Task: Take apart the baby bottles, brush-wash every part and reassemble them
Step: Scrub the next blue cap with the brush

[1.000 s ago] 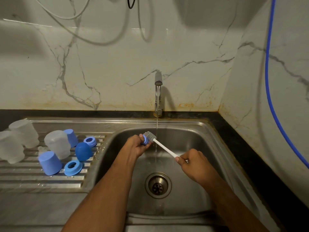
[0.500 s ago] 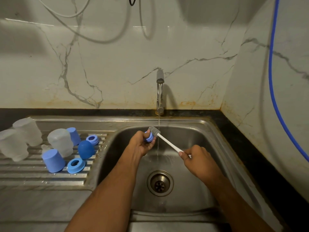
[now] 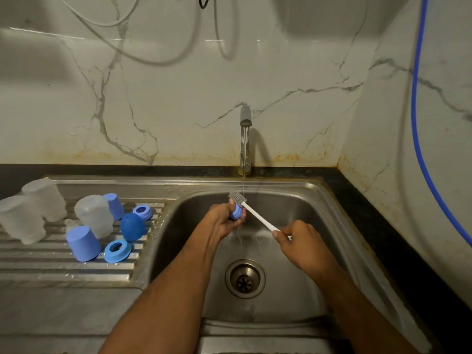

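Note:
Over the sink basin, my left hand [image 3: 221, 221] grips a small blue bottle ring [image 3: 236, 212] under the running water. My right hand [image 3: 302, 245] holds the white handle of a bottle brush [image 3: 258, 216], whose grey bristle head [image 3: 238, 197] sits just above the ring, touching it. On the draining board to the left stand clear bottle bodies [image 3: 94, 215], upturned blue caps [image 3: 83, 243], a dark blue dome cap [image 3: 132, 226] and two more blue rings [image 3: 117, 250]. A clear teat partly shows behind the front cap.
The tap [image 3: 245, 139] at the back runs a thin stream into the steel sink [image 3: 293, 200]. The drain [image 3: 244, 278] lies below my hands. A blue hose [image 3: 419, 129] hangs down the right wall. A dark counter strip edges the sink.
Both hands have shifted slightly up and toward the tap stream. The brush head has moved across the ring, from beside it to above it.

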